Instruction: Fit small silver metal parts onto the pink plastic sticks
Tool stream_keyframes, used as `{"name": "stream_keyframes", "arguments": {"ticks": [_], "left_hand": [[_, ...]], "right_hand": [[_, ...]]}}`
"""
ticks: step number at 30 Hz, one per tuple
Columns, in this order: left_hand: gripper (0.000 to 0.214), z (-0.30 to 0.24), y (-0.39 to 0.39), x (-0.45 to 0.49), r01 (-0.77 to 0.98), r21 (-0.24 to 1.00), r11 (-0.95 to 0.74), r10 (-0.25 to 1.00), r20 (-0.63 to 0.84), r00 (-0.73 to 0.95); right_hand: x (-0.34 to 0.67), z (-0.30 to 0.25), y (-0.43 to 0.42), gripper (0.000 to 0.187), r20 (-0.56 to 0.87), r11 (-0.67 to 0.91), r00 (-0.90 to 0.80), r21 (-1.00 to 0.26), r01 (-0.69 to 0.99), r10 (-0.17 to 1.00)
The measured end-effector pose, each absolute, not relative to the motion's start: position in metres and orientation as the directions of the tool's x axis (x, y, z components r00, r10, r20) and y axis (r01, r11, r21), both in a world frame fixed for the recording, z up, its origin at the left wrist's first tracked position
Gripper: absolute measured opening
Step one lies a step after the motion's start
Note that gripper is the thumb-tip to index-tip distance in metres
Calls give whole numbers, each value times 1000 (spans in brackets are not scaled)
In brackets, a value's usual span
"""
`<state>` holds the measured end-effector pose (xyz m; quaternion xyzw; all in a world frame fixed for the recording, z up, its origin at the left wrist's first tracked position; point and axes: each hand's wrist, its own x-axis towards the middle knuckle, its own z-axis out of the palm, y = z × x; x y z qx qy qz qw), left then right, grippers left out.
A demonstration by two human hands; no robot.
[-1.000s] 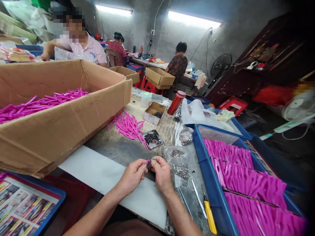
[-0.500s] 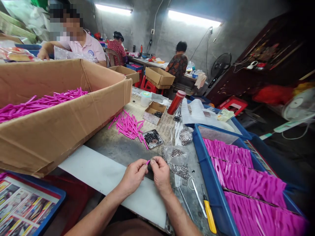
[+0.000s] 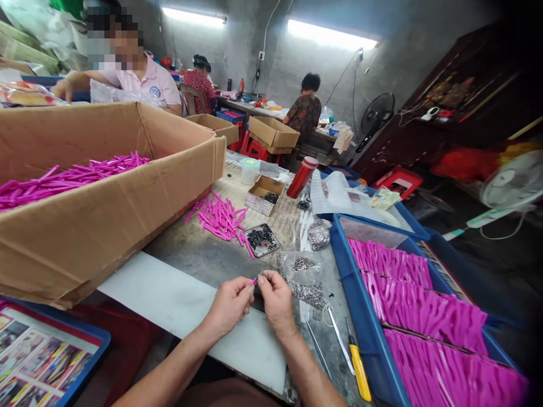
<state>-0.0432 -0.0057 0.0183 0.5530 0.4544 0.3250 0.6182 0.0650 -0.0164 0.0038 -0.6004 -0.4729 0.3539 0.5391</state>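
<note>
Two bare forearms [image 3: 172,357] angle inward; the left grip [image 3: 253,281] and right grip [image 3: 261,276] nearly meet, fingers curled, thumbs pressed toward index fingers.

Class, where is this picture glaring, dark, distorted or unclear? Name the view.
Head view: tube lights glare; head view: upper right corner nearly black; head view: blue bin looks stretched toward the edge; head view: pink piece in left hand too small for detail.

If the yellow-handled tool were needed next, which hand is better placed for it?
Probably the right hand: it is nearer the yellow-handled tool, while the left hand, farther off, pinches a small pink piece.
</note>
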Motion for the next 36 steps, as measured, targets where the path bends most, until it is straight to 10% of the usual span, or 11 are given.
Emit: {"name": "stream_keyframes", "arguments": {"ticks": [14, 22, 36], "left_hand": [[27, 17, -2, -46, 105, 975, 198, 908, -223, 356], [26, 12, 0, -49, 136, 972, 190, 892, -229, 391], [28, 8, 1, -48, 148, 963, 227, 881, -267, 390]], "right_hand": [[160, 38, -8, 25, 302, -51, 384, -726, 686, 873], [181, 37, 3, 24, 112, -202, 228, -199, 959, 967], [180, 21, 26, 20, -70, -134, 131, -53, 990, 989]]}}
